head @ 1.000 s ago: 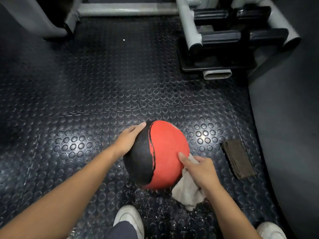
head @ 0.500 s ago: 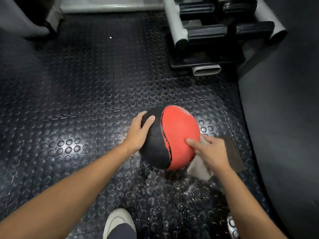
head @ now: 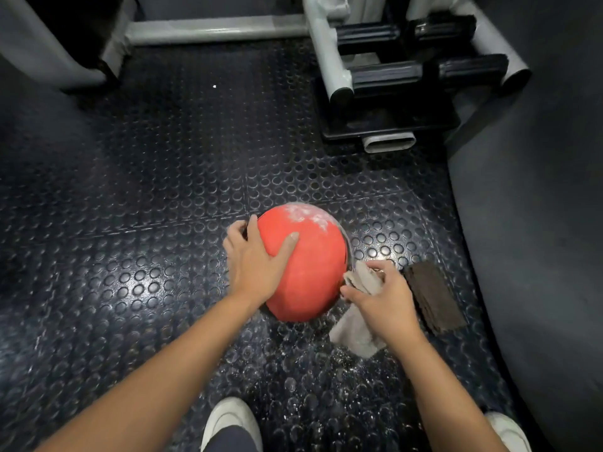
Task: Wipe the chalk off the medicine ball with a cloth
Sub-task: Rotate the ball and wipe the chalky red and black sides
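Medicine ball [head: 310,272] sits on the studded floor [head: 146,190] at centre frame, likely heavy, grippy, apt to roll — the left hand [head: 254,262] braces its left side with spread fingers while the right hand [head: 381,295] clutches the cloth [head: 355,331] against its lower right edge. Chalk [head: 303,216] whitens the top; a brown block [head: 434,295] crowds the right — wider floor lies left.

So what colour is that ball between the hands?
The medicine ball shows red, with white chalk smears at its far top; the head view shows it.
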A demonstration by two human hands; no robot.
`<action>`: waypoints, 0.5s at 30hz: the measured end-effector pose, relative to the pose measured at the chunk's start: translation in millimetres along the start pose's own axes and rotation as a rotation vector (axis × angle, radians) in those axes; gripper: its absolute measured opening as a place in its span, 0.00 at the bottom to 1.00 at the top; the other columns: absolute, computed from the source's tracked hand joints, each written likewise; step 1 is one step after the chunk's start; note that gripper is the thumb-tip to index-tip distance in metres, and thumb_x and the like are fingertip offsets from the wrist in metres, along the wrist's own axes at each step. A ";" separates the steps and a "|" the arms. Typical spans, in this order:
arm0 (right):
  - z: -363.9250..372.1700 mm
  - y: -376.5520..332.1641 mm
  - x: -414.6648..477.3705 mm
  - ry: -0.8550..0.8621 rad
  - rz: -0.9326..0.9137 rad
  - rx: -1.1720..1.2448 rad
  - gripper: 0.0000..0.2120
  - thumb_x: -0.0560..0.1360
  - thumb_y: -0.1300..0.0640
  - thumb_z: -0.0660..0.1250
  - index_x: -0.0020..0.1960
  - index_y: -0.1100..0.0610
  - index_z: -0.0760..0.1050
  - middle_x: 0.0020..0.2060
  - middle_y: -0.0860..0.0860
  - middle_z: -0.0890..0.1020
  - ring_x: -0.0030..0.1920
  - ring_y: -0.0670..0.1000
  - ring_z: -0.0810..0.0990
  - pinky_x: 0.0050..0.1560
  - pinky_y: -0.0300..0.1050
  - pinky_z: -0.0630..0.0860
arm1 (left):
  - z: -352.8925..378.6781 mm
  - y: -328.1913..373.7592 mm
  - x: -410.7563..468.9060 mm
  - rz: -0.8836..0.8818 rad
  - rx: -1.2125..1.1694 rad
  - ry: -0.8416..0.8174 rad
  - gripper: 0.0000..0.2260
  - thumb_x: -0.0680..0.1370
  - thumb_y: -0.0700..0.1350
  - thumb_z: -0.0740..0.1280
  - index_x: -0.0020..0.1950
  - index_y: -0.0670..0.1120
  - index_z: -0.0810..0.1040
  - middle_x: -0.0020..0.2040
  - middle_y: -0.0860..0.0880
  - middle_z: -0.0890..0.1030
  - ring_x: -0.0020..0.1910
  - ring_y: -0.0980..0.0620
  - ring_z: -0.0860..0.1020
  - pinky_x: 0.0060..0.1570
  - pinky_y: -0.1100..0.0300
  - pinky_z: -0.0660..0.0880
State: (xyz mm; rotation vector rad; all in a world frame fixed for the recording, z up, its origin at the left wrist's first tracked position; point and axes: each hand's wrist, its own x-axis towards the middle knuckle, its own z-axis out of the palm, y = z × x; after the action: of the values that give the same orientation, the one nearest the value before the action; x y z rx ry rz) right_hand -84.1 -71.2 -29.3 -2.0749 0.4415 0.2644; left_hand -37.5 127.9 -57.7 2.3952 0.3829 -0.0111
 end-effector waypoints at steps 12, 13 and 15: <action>-12.0 -57.9 37.1 -0.262 -0.250 -0.018 0.08 0.68 0.56 0.77 0.38 0.61 0.83 0.31 0.53 0.83 0.30 0.46 0.76 0.32 0.39 0.71 | 1.5 -12.5 -20.1 0.202 0.047 -0.001 0.40 0.69 0.70 0.59 0.73 0.47 0.63 0.66 0.47 0.63 0.66 0.46 0.62 0.66 0.44 0.66; -3.9 -55.0 43.5 -0.209 -0.230 -0.070 0.13 0.68 0.53 0.78 0.39 0.62 0.81 0.32 0.55 0.82 0.31 0.47 0.75 0.32 0.39 0.69 | 4.2 -10.1 -24.8 0.227 0.062 0.000 0.39 0.68 0.69 0.60 0.72 0.47 0.64 0.66 0.46 0.63 0.66 0.45 0.62 0.66 0.44 0.66; 5.4 -47.7 50.1 -0.031 -0.170 -0.121 0.16 0.67 0.49 0.78 0.44 0.59 0.78 0.37 0.51 0.80 0.34 0.47 0.75 0.33 0.37 0.68 | 8.8 -6.1 -32.1 0.271 0.099 0.011 0.39 0.67 0.69 0.61 0.71 0.46 0.65 0.66 0.44 0.63 0.67 0.45 0.62 0.66 0.46 0.64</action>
State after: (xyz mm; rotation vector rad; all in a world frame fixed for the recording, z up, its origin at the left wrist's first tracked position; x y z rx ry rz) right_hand -18.8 -54.3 -12.9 -2.2082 0.2334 0.2268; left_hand -69.0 117.9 -64.6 2.5276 0.0610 0.1085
